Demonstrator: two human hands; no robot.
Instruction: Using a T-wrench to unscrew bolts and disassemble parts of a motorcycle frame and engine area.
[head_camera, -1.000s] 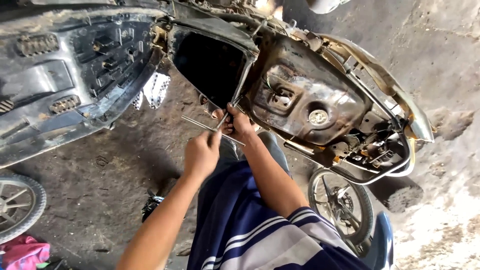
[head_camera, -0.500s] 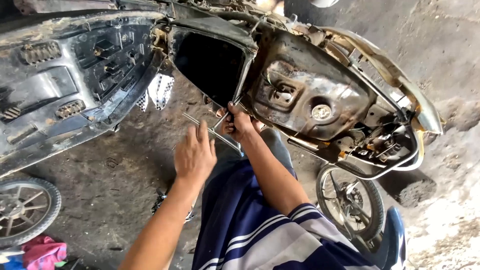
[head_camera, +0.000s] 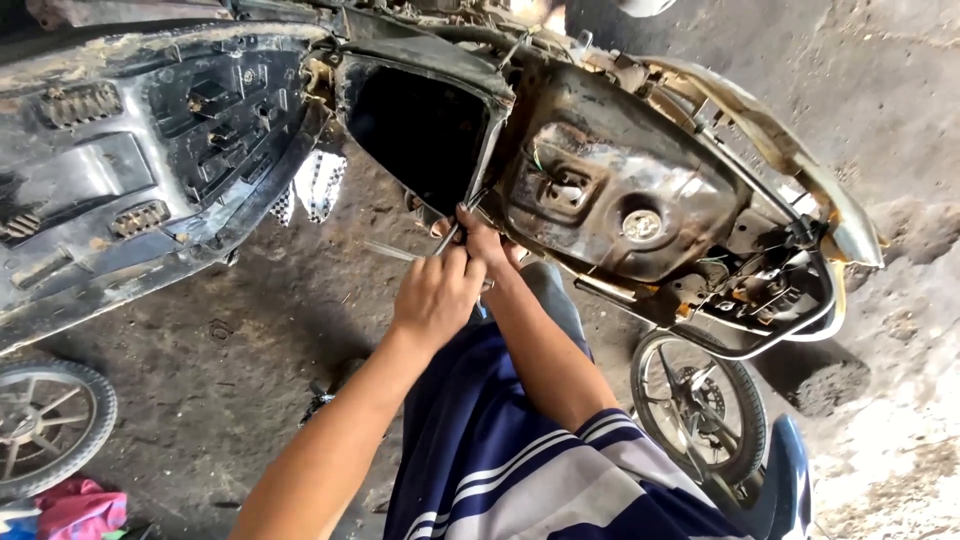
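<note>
Our left hand (head_camera: 437, 297) closes on a thin rod (head_camera: 392, 251) under the frame (head_camera: 600, 190), our right hand (head_camera: 487, 243) pinching its end.

Dusty concrete floor (head_camera: 250, 330), sunlit at right.

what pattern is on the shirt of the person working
Dark navy shirt with white stripes on the sleeve, seen in the head view.

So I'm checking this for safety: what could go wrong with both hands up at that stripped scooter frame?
The left hand and right hand work a thin metal rod against the frame edge; a slip could likely scrape knuckles on bare metal. The rusty fuel tank sits right beside them, so the rod might jab it.
</note>
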